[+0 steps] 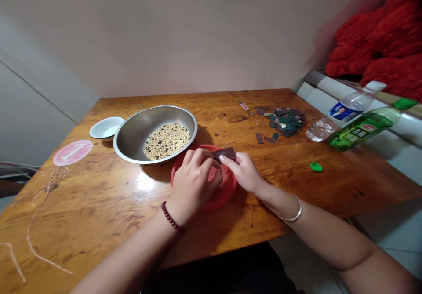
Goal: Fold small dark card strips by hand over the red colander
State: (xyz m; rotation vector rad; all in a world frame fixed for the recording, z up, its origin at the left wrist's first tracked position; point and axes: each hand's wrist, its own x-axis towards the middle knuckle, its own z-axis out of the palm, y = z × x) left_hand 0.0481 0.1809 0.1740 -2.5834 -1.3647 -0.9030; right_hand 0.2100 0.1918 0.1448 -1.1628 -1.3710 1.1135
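Over a red plastic basket [227, 186] with small holes, my right hand [245, 171] pinches a flat dark brown rectangular piece [227, 154], its thumb on top. My left hand [194, 179] is closed at the piece's left end, its fingers curled; what they hold, if anything, is hidden. Both hands cover much of the basket. Just beyond my left hand stands a wide steel bowl [130, 136] with many pale beans [171, 140] and scattered dark ones in it.
A small white bowl [106, 128], a pink disc marked 1 [73, 152] and loose string [49, 188] lie left. At right are a heap of dark green and brown pieces [286, 121], a green cap [315, 166], a clear bottle [344, 109] and a green bottle [365, 127].
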